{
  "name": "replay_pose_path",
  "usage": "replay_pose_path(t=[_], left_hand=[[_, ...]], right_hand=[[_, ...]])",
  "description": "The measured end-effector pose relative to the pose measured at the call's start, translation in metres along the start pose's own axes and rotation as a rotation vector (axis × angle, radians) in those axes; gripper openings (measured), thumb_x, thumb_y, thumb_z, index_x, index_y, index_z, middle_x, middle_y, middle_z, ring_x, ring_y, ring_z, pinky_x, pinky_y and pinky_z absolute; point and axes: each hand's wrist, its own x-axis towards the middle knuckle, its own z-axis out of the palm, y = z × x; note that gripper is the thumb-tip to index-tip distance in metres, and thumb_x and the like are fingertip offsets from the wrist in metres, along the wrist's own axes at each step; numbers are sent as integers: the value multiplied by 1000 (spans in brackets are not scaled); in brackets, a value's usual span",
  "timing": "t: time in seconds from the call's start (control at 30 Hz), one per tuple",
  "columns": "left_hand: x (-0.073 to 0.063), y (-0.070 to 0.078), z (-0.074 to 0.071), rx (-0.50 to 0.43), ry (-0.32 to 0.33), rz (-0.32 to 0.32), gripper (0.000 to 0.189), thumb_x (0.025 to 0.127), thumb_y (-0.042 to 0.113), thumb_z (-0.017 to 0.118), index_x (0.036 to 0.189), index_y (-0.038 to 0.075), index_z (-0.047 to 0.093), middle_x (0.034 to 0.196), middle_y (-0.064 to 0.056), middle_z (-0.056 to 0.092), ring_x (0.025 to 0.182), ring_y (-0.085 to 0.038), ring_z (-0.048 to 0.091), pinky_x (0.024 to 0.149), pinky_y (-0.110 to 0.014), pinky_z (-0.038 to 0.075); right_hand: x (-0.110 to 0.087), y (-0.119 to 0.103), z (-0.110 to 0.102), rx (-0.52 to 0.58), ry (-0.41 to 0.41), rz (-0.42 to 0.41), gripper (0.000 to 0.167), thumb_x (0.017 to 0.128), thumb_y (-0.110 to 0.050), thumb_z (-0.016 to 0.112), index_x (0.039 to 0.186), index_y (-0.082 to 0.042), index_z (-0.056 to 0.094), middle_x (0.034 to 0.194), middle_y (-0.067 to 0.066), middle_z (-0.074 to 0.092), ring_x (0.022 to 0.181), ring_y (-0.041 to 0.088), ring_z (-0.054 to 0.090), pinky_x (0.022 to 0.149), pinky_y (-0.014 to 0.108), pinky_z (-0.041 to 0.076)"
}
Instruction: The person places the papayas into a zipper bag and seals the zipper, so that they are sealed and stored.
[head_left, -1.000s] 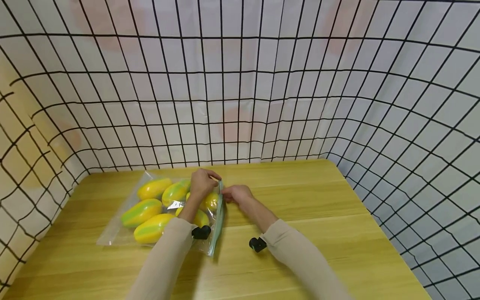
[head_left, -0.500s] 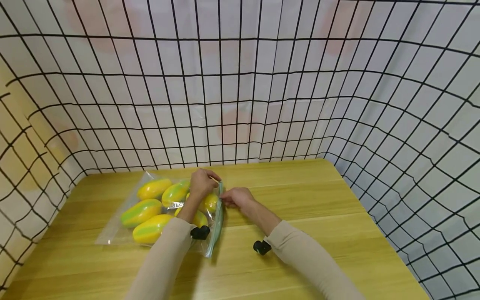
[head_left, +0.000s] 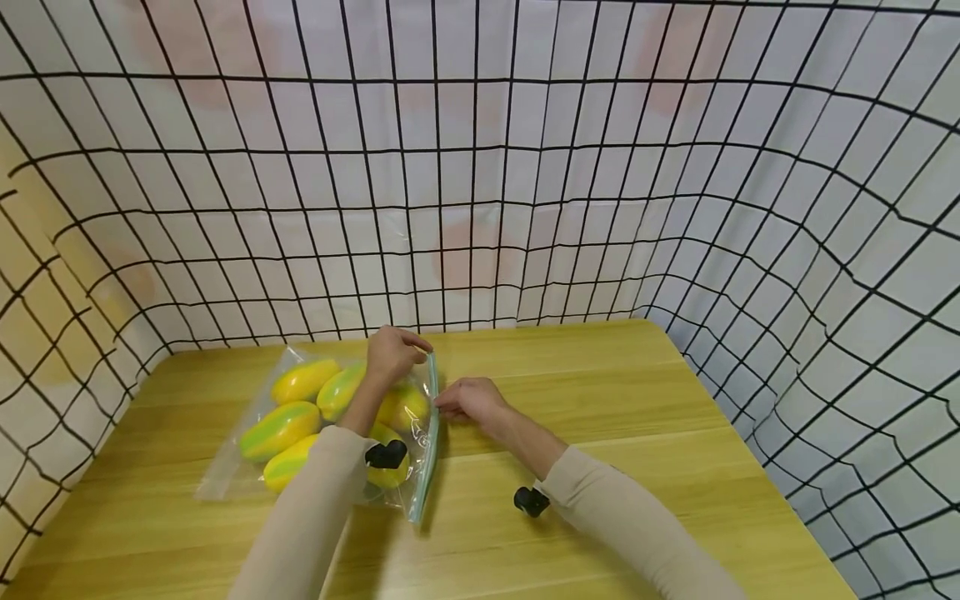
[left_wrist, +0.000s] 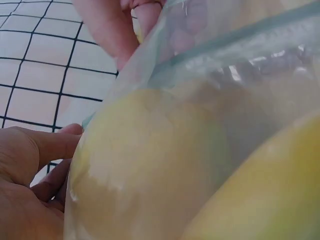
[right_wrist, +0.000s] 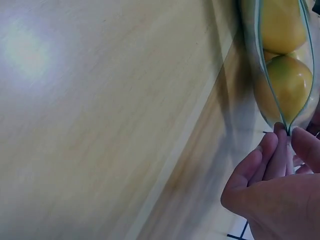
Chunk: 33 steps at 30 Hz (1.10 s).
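A clear zip bag (head_left: 219, 483) lies on the table with several yellow-green fruits (head_left: 279, 429) inside, smooth and oval like mangoes or papayas. Its greenish zip strip (head_left: 424, 479) runs along the right side. My left hand (head_left: 392, 354) pinches the far corner of the bag by the strip; in the left wrist view the left fingers (left_wrist: 55, 145) lie against the plastic. Slightly nearer to me, my right hand (head_left: 476, 400) pinches the strip between thumb and fingers. In the right wrist view, the bag's mouth (right_wrist: 265, 65) gapes beyond the right fingertips (right_wrist: 280, 131).
A wooden table (head_left: 600, 400) bears the bag, its surface stretching to the right of it. White panels with a black grid (head_left: 480, 175) stand at the back and sides. Dark devices (head_left: 386, 454) are worn at both wrists, by beige sleeves (head_left: 622, 517).
My right hand has slid a short way along the zip strip towards me, still pinching it. The left hand has shifted slightly left and away, and the strip now stands straighter.
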Motion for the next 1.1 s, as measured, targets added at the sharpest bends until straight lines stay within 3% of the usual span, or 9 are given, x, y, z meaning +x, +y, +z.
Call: replay_pose_path(t=[0.2,0.47,0.6,0.7,0.77,0.87,0.93,1.03,1.1], left_hand=[[1,-2,-8,12,14,0,11,83,6,75,89,9,84,102,-14,77,55,-14,44,47,-22,34],[-3,-3,-20,4,50,-39,12,87,9,75,95,10,83,116,-13,75,92,-26,59,60,-24,41],[-4,-3,-24,3,59,-33,13,87,9,74,96,9,83,116,-14,75,95,-28,60,60,-24,42],[-3,-3,-27,8,62,-26,13,88,9,73,97,9,83,117,-14,74,98,-30,61,63,-30,45],[-1,-3,-30,11,66,-25,14,89,9,72,97,8,83,117,-15,74,103,-32,62,81,-37,51],[1,-6,-35,34,80,-24,14,90,9,71,98,8,83,114,-16,75,109,-37,62,101,-49,47],[2,-8,-38,51,94,-30,14,90,9,71,99,8,82,111,-16,76,112,-38,62,106,-51,45],[2,-10,-41,71,111,-34,15,90,11,72,100,8,82,111,-16,76,111,-38,63,95,-49,50],[2,-11,-43,61,115,-40,15,90,11,72,100,8,82,111,-16,76,116,-38,61,102,-50,47]], right_hand=[[-15,-4,-2,-124,-40,-7,14,83,-11,76,91,0,74,77,0,68,72,13,62,81,36,58],[-39,-1,-6,-180,-157,21,12,82,-10,77,89,-1,75,81,2,71,74,14,64,79,34,59],[-46,2,-10,-193,-202,41,12,81,-12,78,87,-3,73,81,3,71,75,16,65,82,36,60],[-49,3,-13,-228,-226,37,12,80,-13,78,86,-4,72,79,3,71,74,15,66,78,34,60],[-51,4,-15,-247,-250,39,12,80,-12,78,84,-3,71,76,2,71,71,14,64,70,30,57],[-54,5,-19,-272,-306,59,10,79,-10,78,79,-4,70,72,1,69,65,12,59,61,25,49],[-57,7,-22,-284,-355,80,10,79,-8,78,77,-4,68,70,2,67,62,12,57,58,23,47],[-60,11,-27,-306,-431,110,9,81,-7,76,77,-5,68,70,2,67,63,12,59,59,23,49],[-61,13,-30,-309,-474,127,7,83,-6,75,79,-6,69,72,2,69,65,13,62,61,23,52]])
